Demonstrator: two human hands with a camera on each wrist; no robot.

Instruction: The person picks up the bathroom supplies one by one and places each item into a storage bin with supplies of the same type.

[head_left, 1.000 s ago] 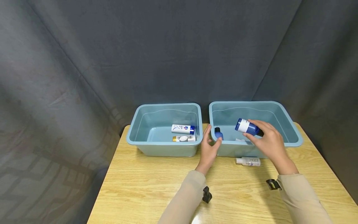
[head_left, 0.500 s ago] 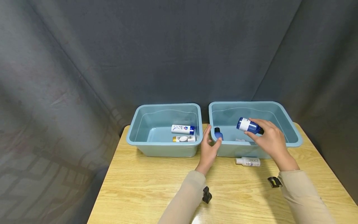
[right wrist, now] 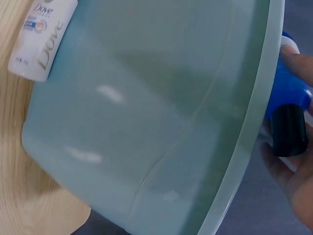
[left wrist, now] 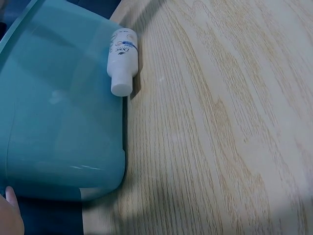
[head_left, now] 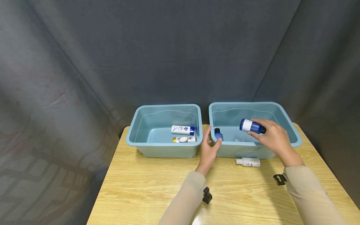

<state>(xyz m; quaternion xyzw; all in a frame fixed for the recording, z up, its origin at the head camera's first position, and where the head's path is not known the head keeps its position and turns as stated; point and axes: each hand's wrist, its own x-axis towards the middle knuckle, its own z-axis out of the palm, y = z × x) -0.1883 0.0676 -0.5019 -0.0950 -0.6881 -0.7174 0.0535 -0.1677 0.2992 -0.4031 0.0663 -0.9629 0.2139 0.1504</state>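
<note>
My right hand (head_left: 275, 137) holds a blue bottle (head_left: 254, 127) with a white label and a black cap over the right bin (head_left: 297, 137). The bottle lies nearly level in the grip, cap toward the palm. In the right wrist view, the same blue bottle (right wrist: 288, 93) shows past the bin's rim, fingers and thumb around it. My left hand (head_left: 208, 153) rests on that bin's front left corner, thumb and fingers spread and fairly straight. Inside that corner, a second blue bottle (head_left: 218, 135) with a black cap is partly hidden by the rim. A small pale item (head_left: 240, 140) lies beside it, mostly hidden.
A white Dove bottle (head_left: 248, 162) lies on the wooden table (head_left: 146, 187) against the right bin's front. The left bin (head_left: 163, 150) contains a white bottle with a blue cap (head_left: 182, 130) and a white tube with a yellow cap (head_left: 184, 139). A dark curtain (head_left: 180, 56) hangs behind.
My right hand has shifted slightly right with the blue bottle, which is now closer to level. My left hand stays at the bin corner. The whole head view has drifted a little.
</note>
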